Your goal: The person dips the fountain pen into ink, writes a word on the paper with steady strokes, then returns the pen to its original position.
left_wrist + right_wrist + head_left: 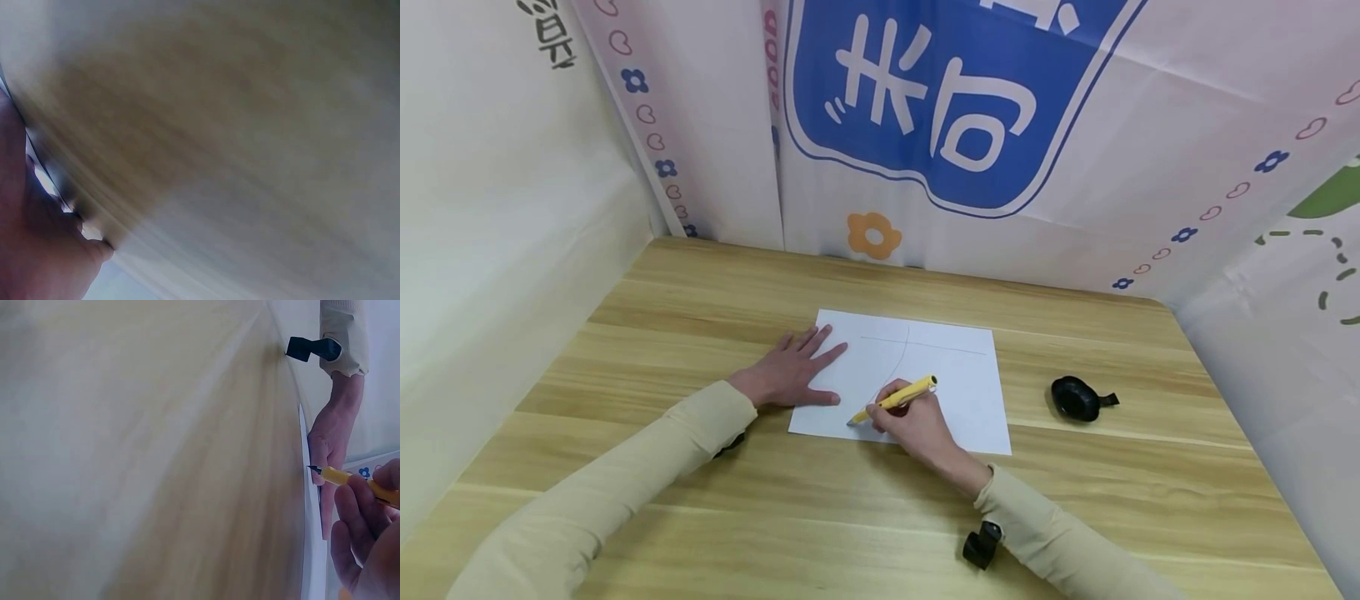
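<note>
A sheet of white paper (pixel 973 417) lies on the wooden table, bearing a thin, nearly level line and a longer curved line that crosses it and sweeps down to the left. My right hand (pixel 917 425) pinches a yellow fountain pen (pixel 910 392), its dark nib low on the sheet near the bottom edge; the right wrist view shows the pen (pixel 335 476) and its nib closely. Spread flat, my left hand (pixel 793 371) rests on the paper's left side with fingers straight. The left wrist view catches only part of that hand (pixel 50 244).
To the right of the paper lies a small round black object (pixel 1077 398) with a short tab. Printed cloth walls (pixel 722 150) enclose the table's back and sides. A black wrist device (pixel 982 543) hangs beneath the right sleeve, close to the table (pixel 820 533).
</note>
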{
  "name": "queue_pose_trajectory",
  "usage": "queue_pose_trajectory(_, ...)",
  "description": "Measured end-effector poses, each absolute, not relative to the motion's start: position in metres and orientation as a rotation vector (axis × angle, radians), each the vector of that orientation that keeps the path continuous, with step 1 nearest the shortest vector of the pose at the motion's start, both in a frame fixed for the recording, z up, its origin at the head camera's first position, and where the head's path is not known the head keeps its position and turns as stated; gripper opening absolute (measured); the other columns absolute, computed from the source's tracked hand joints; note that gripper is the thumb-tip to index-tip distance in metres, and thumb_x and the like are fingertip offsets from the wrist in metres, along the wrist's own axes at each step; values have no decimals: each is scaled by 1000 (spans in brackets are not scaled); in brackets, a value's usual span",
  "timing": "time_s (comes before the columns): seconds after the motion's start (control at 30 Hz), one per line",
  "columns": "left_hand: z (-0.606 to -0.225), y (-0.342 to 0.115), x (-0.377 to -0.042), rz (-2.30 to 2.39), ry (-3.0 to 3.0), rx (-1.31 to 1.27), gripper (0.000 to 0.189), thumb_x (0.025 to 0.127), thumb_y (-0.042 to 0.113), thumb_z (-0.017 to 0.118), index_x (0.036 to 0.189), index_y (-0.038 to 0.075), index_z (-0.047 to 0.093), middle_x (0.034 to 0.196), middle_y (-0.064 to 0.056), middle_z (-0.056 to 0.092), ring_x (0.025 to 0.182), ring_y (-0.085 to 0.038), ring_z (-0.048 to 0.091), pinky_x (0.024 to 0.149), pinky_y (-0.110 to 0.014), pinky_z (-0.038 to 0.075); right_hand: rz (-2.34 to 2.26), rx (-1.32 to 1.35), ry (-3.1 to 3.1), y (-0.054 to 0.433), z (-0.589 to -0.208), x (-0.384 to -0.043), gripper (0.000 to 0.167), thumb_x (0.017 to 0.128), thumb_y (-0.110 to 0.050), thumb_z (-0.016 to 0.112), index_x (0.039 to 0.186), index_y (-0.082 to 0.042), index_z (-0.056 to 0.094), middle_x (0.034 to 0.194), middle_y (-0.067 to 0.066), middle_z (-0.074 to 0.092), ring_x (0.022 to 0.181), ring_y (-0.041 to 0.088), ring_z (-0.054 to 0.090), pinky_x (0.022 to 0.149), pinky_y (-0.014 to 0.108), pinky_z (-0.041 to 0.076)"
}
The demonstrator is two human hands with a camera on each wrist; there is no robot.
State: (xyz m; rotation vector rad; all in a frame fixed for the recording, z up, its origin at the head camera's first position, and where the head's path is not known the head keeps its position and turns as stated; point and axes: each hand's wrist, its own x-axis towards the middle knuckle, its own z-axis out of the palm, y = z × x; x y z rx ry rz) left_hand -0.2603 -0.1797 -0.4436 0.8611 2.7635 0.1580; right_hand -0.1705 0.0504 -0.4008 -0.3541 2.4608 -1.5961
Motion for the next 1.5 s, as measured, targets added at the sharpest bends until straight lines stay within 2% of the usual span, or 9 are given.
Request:
queue_pose_trajectory(0.2, -443, -181, -261, 146, 2765, 847, 86, 87, 65, 49, 153, 20, 15, 160, -16, 0, 147, -37, 4, 114, -62, 11, -1608, -361, 2465, 52, -428, -182, 10, 87, -12, 66, 88, -3, 63, 74, 13, 68, 63, 7, 57, 54, 18, 43)
queue_pose_trajectory(0.4, -443, -182, -262, 155, 2763, 843, 86, 87, 64, 49, 153, 21, 14, 160, -15, -1, 148, -36, 3, 114, -62, 10, -1671, -294, 2483, 58, -425, -197, 10, 85, -16, 69, 86, -8, 63, 73, 6, 68, 65, 10, 63, 57, 20, 47)
queue_pose_trajectory(0.63, -441, -184, -261, 152, 2763, 850, 86, 87, 64, 49, 153, 19, 15, 160, -17, 0, 147, -37, 4, 114, -62, 9, -1694, -139, 2639, 80, -415, -235, 14, 86, -19, 69, 90, -7, 63, 74, 9, 70, 64, 11, 64, 59, 22, 47)
queue_pose_trajectory(0.9, -443, -184, -256, 166, 2752, 875, 85, 88, 62, 50, 153, 16, 18, 159, -19, 3, 147, -39, 6, 113, -64, 11, -1663, 0, 2841, 101, -424, -273, 16, 85, -20, 68, 89, -5, 63, 73, 10, 70, 58, 3, 61, 57, 19, 45)
queue_pose_trajectory(1.5, -442, -181, -259, 125, 2739, 859, 86, 88, 65, 47, 153, 20, 14, 160, -16, -1, 148, -37, 3, 114, -62, 8, -1570, 34, 2914, 99, -433, -282, 15, 84, -20, 68, 87, -6, 64, 73, 11, 71, 57, 1, 59, 58, 18, 44)
